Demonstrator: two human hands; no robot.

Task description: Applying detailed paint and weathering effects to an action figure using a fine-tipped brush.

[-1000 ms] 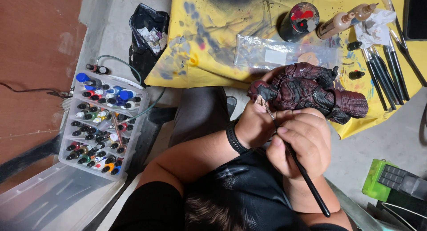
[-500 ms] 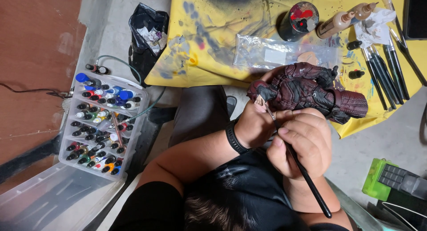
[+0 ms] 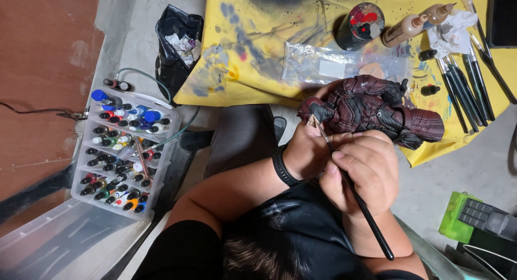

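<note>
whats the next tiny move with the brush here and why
Probably a short, light stroke along the head of the dark red figure. The brush, pinched in the right hand, has its tip at the figure's head end, and the left hand grips the figure beside it, steadying it above the yellow cloth. Whether the bristles are touching is unclear.

bright, even light, soft shadows, sharp focus, slight edge distortion.
</note>
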